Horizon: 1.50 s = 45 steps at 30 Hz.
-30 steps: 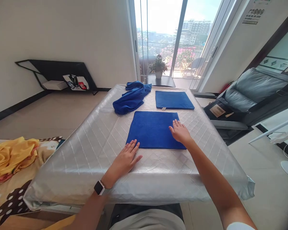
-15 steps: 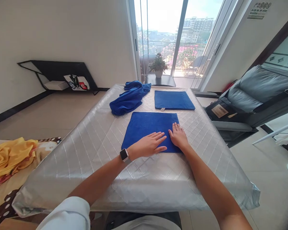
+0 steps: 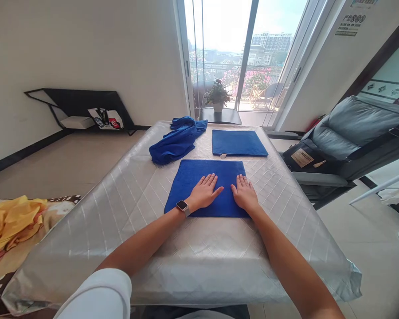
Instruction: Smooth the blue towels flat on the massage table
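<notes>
Resting palm down with its fingers extended and loosely together, the left hand lies on a flat, deep-blue rectangular cloth, gripping nothing. The right hand lies flat near the same cloth's right edge, its fingers likewise straight, relaxed and unclenched, thumb pointing in toward the other hand. A strip of blue shows between the two thumbs, so the hands do not touch.

The cloth lies spread on a table covered in shiny silver sheeting with a diamond pattern, its long near edge turned toward the person. Just beyond it, to the right, lies a second flat, blue rectangular cloth with a small white tag, apart from the first. Beyond it to the left sits a crumpled heap of blue fabric.

A watch with a dark square face and a pale band circles the left wrist. Past the table's far edge, a leafy green plant in a white pot stands on a dark-seated chair.
</notes>
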### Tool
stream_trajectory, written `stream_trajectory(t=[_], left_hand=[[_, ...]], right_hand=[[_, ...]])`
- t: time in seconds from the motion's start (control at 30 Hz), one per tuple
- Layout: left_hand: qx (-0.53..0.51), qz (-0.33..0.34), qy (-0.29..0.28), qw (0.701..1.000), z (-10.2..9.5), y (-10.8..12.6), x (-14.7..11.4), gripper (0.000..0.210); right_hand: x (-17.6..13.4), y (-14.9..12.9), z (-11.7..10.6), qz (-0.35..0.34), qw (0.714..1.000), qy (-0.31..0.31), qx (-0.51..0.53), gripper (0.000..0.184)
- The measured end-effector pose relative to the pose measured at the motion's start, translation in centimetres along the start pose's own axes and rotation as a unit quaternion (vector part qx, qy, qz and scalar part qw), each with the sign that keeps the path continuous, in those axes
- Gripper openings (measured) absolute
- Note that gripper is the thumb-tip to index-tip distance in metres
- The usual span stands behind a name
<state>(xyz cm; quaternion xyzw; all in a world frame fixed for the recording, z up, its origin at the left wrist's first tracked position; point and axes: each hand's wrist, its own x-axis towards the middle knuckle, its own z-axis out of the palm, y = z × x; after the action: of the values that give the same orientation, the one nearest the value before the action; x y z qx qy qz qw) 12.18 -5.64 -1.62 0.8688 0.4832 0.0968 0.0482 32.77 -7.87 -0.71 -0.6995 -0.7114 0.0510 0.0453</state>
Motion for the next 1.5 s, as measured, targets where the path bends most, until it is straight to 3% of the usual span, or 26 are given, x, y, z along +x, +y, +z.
stream_trajectory(t=[0.3,0.47,0.57,0.8,1.0,1.33,1.5], left_hand=[[0.017,-0.191,0.016,0.981,-1.6,-12.6,-3.9,0.088],[-0.014,-0.216,0.098,0.971,-2.1,-16.5,-4.1,0.078],[-0.004,-0.204,0.123,0.971,-2.2,-17.2,-3.9,0.066],[0.056,-0.18,0.088,0.978,-1.7,-16.4,-3.9,0.052],[0.059,-0.175,0.082,0.979,-1.5,-16.8,-3.8,0.054],[0.049,-0.165,0.084,0.981,-1.2,-17.0,-4.1,0.055],[0.014,-0.175,0.072,0.982,-3.0,-17.4,-4.0,0.053]], right_hand=[[0.0,0.1,0.0,0.002,1.0,-0.002,-0.014,0.067],[-0.1,0.0,-0.4,0.011,0.999,-0.022,-0.026,0.066],[-0.1,0.1,-1.2,0.016,0.998,-0.048,-0.035,0.067],[3.4,0.6,-2.7,-0.028,0.998,-0.036,-0.041,0.068],[6.5,1.4,-0.9,0.002,1.0,-0.019,-0.011,0.069],[6.5,1.4,0.1,0.013,1.0,0.001,-0.013,0.068],[6.5,1.3,0.0,0.014,1.0,0.005,-0.001,0.067]])
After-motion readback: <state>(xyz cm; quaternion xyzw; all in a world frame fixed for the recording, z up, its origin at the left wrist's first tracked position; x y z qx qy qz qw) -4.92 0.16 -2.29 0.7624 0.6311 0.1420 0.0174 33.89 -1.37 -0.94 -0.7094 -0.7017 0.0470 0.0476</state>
